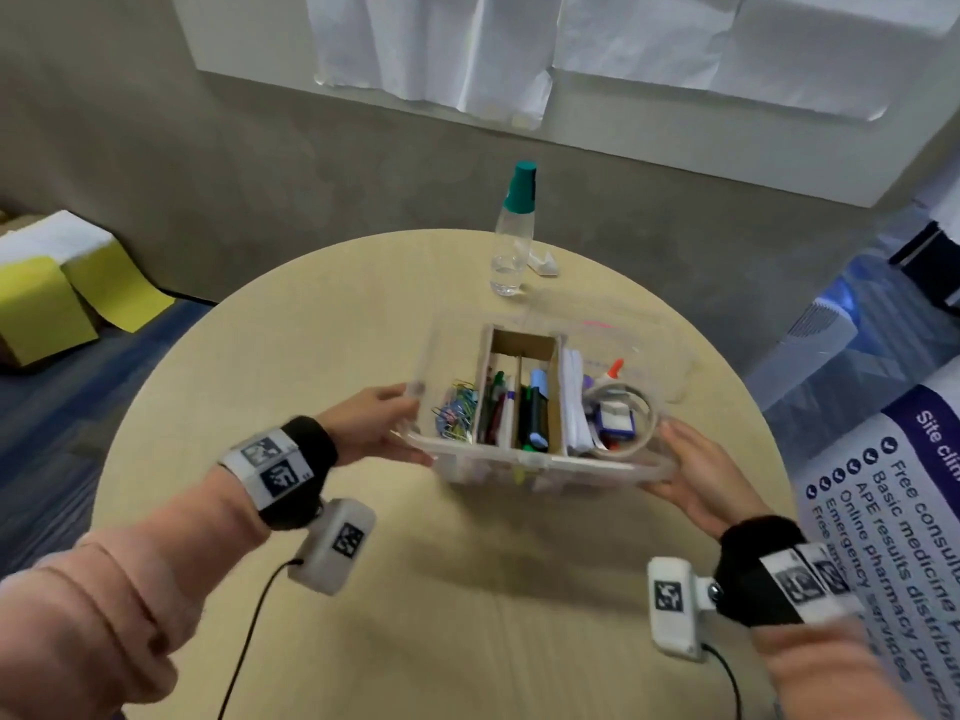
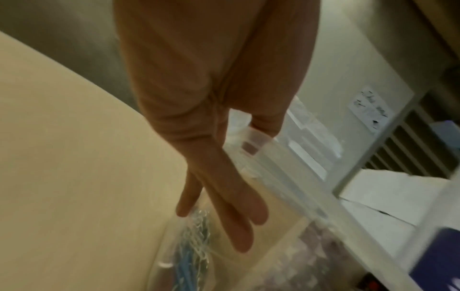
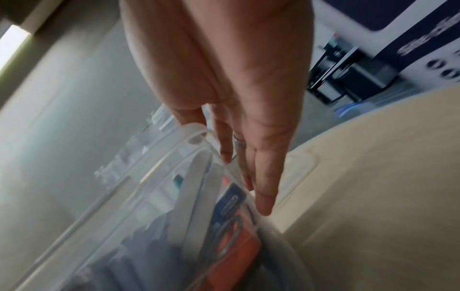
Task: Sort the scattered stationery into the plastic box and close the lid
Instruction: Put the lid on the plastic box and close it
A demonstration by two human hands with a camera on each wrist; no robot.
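While the left hand (image 1: 382,426) and the right hand (image 1: 693,472) press straight fingers against the two short ends of the clear plastic box (image 1: 540,467), thumbs at its rim, it sits on the round table (image 1: 311,330) with its transparent lid (image 1: 623,330) lying open behind it. Cardboard dividers (image 1: 556,392) split the inside: coloured paper clips (image 1: 457,413) at the left, pens and markers (image 1: 532,407) in the middle slots, then white paper (image 1: 574,402), a tape roll (image 1: 623,407) and a glue bottle (image 1: 613,371) at the right. A green-capped water bottle (image 1: 511,236) stands beyond the box.
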